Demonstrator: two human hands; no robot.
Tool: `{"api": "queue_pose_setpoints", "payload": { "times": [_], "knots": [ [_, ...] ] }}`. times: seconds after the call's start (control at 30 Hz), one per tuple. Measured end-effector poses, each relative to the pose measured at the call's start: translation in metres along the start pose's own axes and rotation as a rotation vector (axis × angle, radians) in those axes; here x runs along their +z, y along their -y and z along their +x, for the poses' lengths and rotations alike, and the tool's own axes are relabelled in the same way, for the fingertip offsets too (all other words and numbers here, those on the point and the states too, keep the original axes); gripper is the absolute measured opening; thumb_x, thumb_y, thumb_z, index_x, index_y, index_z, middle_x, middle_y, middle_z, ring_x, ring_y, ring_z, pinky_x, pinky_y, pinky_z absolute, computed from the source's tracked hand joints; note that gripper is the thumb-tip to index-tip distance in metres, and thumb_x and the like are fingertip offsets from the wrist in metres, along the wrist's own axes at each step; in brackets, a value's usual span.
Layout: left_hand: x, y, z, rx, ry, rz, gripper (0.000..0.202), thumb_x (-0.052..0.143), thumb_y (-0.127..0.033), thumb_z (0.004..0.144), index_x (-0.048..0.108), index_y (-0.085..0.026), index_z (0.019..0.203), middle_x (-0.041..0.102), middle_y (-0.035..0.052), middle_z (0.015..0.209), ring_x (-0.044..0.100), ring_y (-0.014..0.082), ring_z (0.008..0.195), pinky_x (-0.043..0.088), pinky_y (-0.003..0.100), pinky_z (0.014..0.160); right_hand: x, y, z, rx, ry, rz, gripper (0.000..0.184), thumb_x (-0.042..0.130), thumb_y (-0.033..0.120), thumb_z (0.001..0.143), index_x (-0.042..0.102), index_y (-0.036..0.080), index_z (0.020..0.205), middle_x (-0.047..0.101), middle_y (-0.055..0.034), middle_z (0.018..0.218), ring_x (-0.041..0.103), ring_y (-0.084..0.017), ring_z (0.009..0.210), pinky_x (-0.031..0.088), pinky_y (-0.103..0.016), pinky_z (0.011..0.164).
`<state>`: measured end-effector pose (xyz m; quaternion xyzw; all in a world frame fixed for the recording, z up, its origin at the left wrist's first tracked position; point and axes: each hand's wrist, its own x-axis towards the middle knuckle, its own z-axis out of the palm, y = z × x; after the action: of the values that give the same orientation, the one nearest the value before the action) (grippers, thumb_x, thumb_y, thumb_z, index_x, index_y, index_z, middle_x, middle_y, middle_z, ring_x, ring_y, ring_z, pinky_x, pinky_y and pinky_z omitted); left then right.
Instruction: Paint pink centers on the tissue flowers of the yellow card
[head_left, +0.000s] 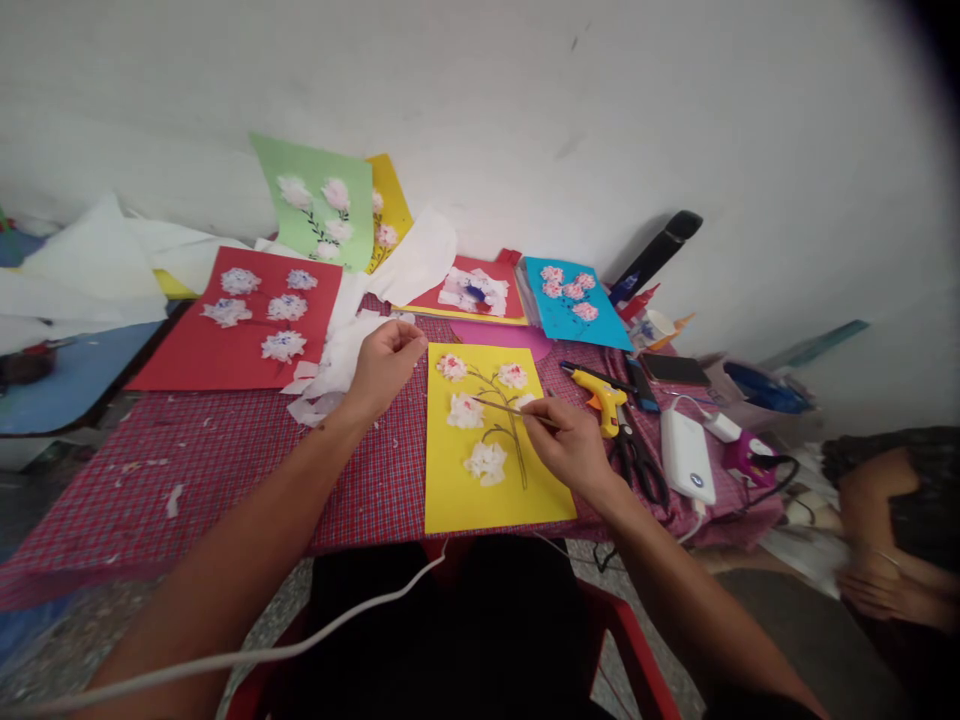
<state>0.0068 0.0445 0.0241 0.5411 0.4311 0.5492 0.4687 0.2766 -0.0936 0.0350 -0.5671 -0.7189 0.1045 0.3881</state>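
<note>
A yellow card (450, 490) with white-and-pink tissue flowers and drawn stems lies on the red checked cloth (210, 450) in front of me. My right hand (571, 440) pinches a thin brush (504, 406) whose tip reaches the stems near the upper flowers. My left hand (384, 358) hovers above the card's upper left corner, fingers curled together in a pinch; what it holds is too small to make out. White tissue scraps (334, 365) lie just left of that hand.
A red flower card (247, 320), green card (319, 200) and blue card (570, 300) stand behind. A yellow glue gun (600, 392), scissors (637, 455), a white power bank (686, 450) and cables lie right. Another person's arm (885, 530) is at far right.
</note>
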Motion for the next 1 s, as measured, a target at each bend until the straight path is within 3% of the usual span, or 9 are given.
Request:
{"api": "queue_pose_setpoints", "payload": {
  "times": [0.63, 1.0],
  "knots": [
    [0.000, -0.003, -0.002, 0.008, -0.002, 0.007, 0.008, 0.073, -0.025, 0.084, 0.066, -0.022, 0.083, 0.056, -0.0029, 0.063, 0.045, 0.0098, 0.052, 0.033, 0.025, 0.046, 0.003, 0.005, 0.002, -0.018, -0.021, 0.034, 0.014, 0.061, 0.025, 0.096, 0.074, 0.025, 0.092, 0.079, -0.0042, 0.085, 0.073, -0.021, 0.075, 0.057, -0.033, 0.068],
    [0.000, -0.002, -0.001, 0.013, 0.003, 0.002, 0.009, 0.073, -0.027, 0.084, 0.066, -0.022, 0.084, 0.056, -0.0030, 0.064, 0.045, 0.0098, 0.053, 0.033, 0.025, 0.046, 0.002, 0.013, 0.010, -0.075, 0.069, -0.018, 0.013, 0.061, 0.019, 0.093, 0.073, 0.024, 0.093, 0.078, -0.0046, 0.085, 0.072, -0.020, 0.075, 0.053, -0.033, 0.068]
  ]
}}
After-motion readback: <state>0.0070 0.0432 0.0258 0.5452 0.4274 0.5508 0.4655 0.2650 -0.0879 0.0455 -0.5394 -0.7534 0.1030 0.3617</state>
